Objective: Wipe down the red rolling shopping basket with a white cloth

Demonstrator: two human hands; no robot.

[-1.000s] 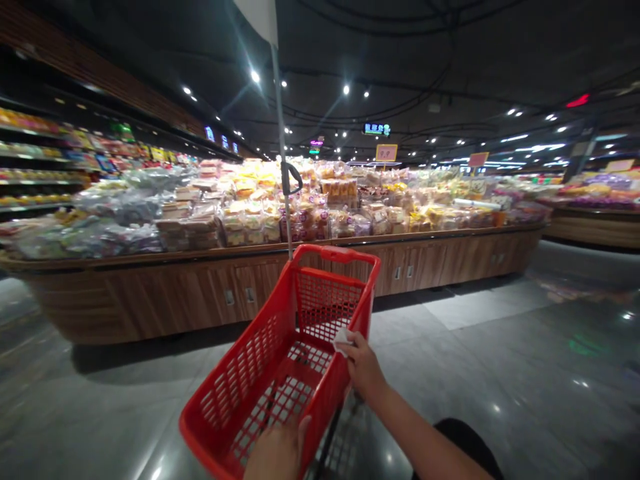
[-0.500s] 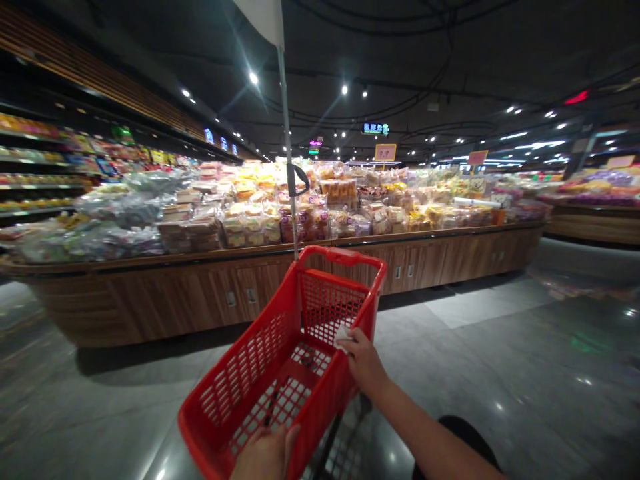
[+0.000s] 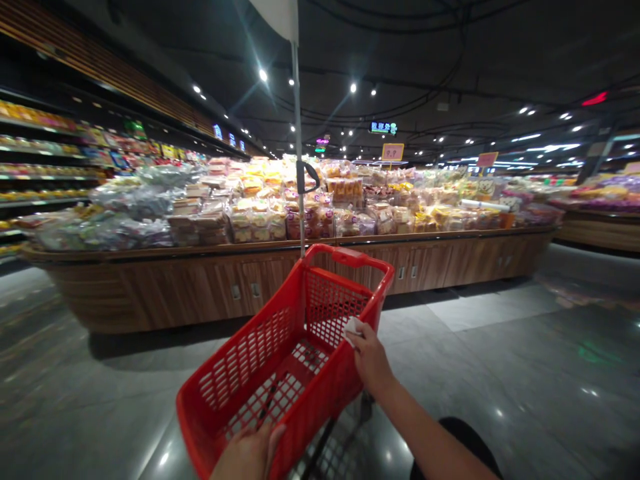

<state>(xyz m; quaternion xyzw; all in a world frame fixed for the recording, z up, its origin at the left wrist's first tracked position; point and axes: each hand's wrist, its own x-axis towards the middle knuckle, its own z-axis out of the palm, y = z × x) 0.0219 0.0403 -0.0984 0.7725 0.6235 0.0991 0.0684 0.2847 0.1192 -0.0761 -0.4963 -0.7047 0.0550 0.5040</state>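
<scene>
A red plastic shopping cart (image 3: 235, 360) stands at an angle in front of me, with an open mesh basket and no goods visible in it. My left hand (image 3: 247, 453) is closed over its near right rim, the fingers inside and the thumb outside. Farther along that same side, my right hand (image 3: 371, 357) pinches a crumpled white tissue (image 3: 352, 329) against the rim. At the far end rises the cart's looped handle (image 3: 350, 257). A thin pole (image 3: 297, 107) with a black grip stands up beside it.
Behind the cart runs a long wood-panelled display counter (image 3: 185, 287) heaped with bagged baked goods (image 3: 257, 217). Stocked shelves (image 3: 43, 150) line the left. Another counter (image 3: 595, 230) stands at the right. The floor (image 3: 480, 373) is grey, shiny tile.
The background has shifted slightly right in view. My right hand and the tissue are a little higher and farther right. My left hand appears farther left, still on the rim.
</scene>
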